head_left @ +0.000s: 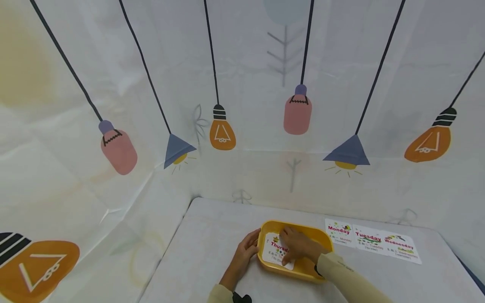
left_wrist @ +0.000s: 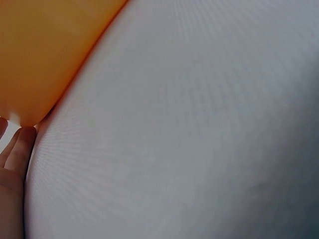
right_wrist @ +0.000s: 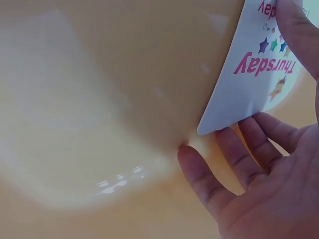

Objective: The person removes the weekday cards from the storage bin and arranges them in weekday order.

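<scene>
A yellow tray (head_left: 280,272) stands on the white table. Inside it, at the left end, is a white card (head_left: 273,249) printed "Thursday" in pink with small stars. My right hand (head_left: 299,244) reaches into the tray and holds this card by its edges, thumb on one side and fingertips along the opposite edge. In the right wrist view the card (right_wrist: 249,84) is tilted, with the thumb partly covering its print. My left hand (head_left: 242,254) rests against the tray's left side, fingertips touching the outer wall; in the left wrist view its fingers (left_wrist: 22,149) extend straight to the tray.
Right of the tray, three cards lie in a row: Monday (head_left: 339,232), Tuesday (head_left: 369,239) and Wednesday (head_left: 401,246). The table (head_left: 212,219) meets a white sheet printed with hanging lamps and bulbs at the back and left.
</scene>
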{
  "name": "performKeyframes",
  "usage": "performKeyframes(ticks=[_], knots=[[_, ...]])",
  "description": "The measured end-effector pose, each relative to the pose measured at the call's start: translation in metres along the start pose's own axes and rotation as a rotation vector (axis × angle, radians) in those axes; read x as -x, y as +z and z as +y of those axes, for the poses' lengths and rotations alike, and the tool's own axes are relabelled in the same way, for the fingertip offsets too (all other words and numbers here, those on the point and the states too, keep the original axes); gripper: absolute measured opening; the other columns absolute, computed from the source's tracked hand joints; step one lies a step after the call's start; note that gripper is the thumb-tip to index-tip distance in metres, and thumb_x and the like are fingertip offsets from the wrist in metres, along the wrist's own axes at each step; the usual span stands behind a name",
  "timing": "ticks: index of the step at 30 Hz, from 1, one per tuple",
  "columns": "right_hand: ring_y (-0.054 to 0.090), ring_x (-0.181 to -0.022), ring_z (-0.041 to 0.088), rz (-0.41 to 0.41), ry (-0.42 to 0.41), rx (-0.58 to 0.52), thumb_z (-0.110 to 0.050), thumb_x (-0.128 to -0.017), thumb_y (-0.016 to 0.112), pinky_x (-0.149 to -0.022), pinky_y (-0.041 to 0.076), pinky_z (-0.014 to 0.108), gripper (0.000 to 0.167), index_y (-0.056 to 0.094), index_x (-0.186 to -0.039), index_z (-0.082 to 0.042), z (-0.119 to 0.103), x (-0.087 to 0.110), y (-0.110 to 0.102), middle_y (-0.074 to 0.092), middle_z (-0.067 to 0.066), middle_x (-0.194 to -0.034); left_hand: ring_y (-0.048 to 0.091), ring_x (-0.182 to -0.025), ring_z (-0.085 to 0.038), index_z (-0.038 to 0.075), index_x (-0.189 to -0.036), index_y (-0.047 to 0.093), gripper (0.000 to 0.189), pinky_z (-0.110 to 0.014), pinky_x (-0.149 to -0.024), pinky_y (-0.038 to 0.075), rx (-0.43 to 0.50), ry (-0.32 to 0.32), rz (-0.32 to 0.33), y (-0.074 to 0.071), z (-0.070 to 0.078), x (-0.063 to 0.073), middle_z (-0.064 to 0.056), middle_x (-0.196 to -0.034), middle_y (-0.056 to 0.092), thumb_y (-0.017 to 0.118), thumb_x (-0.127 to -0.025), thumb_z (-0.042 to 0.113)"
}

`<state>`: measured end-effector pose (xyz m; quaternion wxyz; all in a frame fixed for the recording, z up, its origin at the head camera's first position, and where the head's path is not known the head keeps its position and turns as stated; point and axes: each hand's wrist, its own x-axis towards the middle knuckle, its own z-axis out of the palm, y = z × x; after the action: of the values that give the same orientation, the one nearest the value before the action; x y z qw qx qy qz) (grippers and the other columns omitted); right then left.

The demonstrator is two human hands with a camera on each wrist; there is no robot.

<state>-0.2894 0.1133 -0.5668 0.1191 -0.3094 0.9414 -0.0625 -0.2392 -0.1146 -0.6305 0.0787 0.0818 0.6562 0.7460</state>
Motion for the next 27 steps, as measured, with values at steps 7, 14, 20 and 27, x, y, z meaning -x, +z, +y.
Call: performKeyframes(ticks=[7,14,20,27], knots=[[0.05,-0.109,0.025,-0.017,0.007,0.027,-0.049,-0.066,0.088,-0.105,0.048,0.044,0.092,0.049,-0.133,-0.001,-0.0012,-0.0035,0.0023,0.05,0.013,-0.126,0.045,-0.142,-0.028,0.017,-0.15,0.044,0.057,-0.03,-0.11,0.045,0.002,-0.014,0.004,-0.0015,-0.0024,-0.0014,-0.011,-0.156,0.044,0.052,-0.095,0.01],[0.049,-0.106,0.025,-0.034,0.042,0.041,-0.048,-0.066,0.088,-0.104,0.049,0.044,0.092,0.05,-0.132,0.003,-0.0058,-0.0043,-0.0004,0.049,0.011,-0.118,0.045,-0.143,-0.025,0.021,-0.15,0.044,0.055,-0.029,-0.111,0.044,-0.01,-0.013,-0.008,-0.0024,-0.002,-0.002,-0.007,-0.157,0.043,0.052,-0.096,0.012],[0.049,-0.101,0.026,-0.023,0.069,0.046,-0.047,-0.064,0.09,-0.098,0.049,0.047,0.095,0.05,-0.132,0.007,-0.009,-0.003,-0.0023,0.049,0.012,-0.113,0.045,-0.143,-0.025,0.023,-0.15,0.044,0.056,-0.027,-0.11,0.045,-0.028,0.004,-0.01,-0.0021,-0.0024,-0.0019,-0.006,-0.157,0.043,0.051,-0.096,0.012],[0.048,-0.1,0.026,-0.001,0.078,0.047,-0.047,-0.063,0.091,-0.092,0.048,0.047,0.091,0.05,-0.127,0.004,-0.0097,-0.0025,-0.0031,0.047,0.01,-0.108,0.045,-0.143,-0.026,0.02,-0.15,0.044,0.055,-0.025,-0.109,0.046,-0.015,0.013,-0.011,-0.0036,-0.004,-0.0022,-0.009,-0.157,0.043,0.052,-0.096,0.011]])
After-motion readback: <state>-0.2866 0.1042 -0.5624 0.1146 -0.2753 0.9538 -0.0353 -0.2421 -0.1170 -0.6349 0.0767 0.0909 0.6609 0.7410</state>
